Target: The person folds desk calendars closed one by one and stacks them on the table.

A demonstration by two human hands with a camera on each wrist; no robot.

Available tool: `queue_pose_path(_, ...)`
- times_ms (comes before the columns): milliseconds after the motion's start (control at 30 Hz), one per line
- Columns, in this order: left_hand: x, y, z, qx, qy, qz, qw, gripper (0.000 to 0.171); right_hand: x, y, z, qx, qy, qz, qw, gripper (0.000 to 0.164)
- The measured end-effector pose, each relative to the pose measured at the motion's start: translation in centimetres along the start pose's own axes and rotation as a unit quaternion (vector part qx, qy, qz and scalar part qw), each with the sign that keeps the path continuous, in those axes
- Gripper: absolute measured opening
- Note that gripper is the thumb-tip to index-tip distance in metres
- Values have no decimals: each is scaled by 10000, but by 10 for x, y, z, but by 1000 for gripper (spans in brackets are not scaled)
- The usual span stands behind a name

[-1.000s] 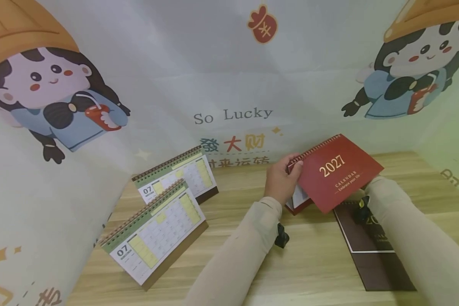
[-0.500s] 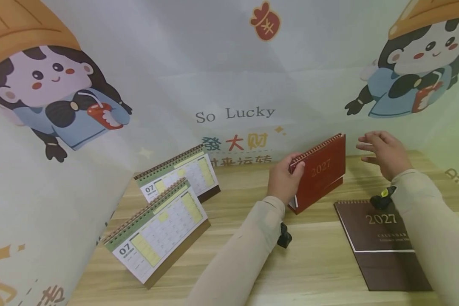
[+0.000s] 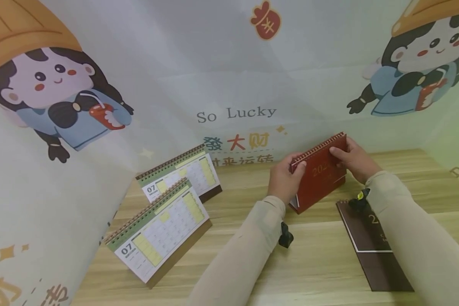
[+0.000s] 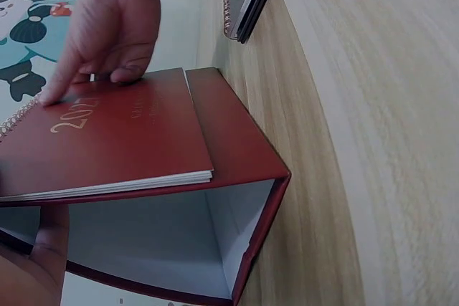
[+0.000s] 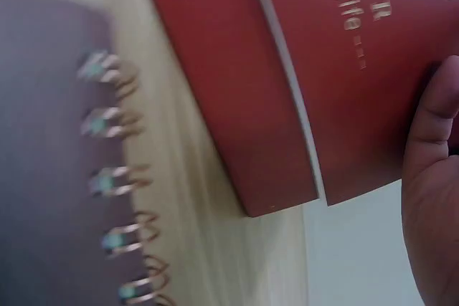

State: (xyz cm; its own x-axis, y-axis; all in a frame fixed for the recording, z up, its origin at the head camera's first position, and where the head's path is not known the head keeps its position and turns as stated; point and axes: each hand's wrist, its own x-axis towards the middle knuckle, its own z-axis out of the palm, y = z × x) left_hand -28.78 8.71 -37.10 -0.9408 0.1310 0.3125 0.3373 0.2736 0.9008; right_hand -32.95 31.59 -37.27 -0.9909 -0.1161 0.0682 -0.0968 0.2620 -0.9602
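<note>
A red 2027 desk calendar [image 3: 316,187] stands tented on the wooden table, its spiral binding along the top. My left hand [image 3: 284,177] grips its upper left corner, thumb on the front cover. At the right end, my right hand [image 3: 358,160] holds the calendar near the binding with the thumb across the cover. From the left wrist, the hollow inside of the red stand [image 4: 154,238] shows, and its cover pages lie flat against the front panel. The cover's lower edge [image 5: 290,91] sits above the base strip in the right wrist view.
A dark brown 2027 calendar [image 3: 382,270] lies at the right front, partly under my right forearm. Two standing calendars with July pages, one nearer [image 3: 164,231] and one behind [image 3: 200,172], are on the left. A printed backdrop [image 3: 168,85] encloses the table.
The red cover, lifted earlier, has come down flat against the stand. My right hand let go, moved off to the right, and has returned to grip the right end. My left hand stays put.
</note>
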Motion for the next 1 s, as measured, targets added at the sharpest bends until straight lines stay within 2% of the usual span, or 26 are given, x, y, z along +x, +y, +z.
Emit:
queue_pose_path(100,-1,1,0,-71,-44,9,10000,28,0,4,1,-192,37,-35,9998,59)
queue_pose_path(267,-1,0,-3,-202,-264,-84,9994,30,0,7,1,-301,-86,69,9995,69)
queue_pose_path(333,-2,-2,-3,-124,-387,-172,9990,32,-1,9,0,-363,-174,131,9991,73)
queue_pose_path(433,-3,-7,-4,66,-576,-393,9975,37,-2,13,-1,-492,-317,249,9980,75)
queue_pose_path(567,-6,-16,-4,217,-817,-867,9926,52,-3,15,-1,-541,-456,373,9968,75)
queue_pose_path(700,-7,-21,-4,242,-946,-1112,9890,63,-3,14,1,-529,-388,391,9971,77)
queue_pose_path(900,-8,-15,-7,429,-871,-961,9906,58,-7,9,5,-501,-197,291,9981,75)
queue_pose_path(1000,-8,-3,-12,914,-625,-695,9914,51,-7,-1,6,-498,77,75,9987,74)
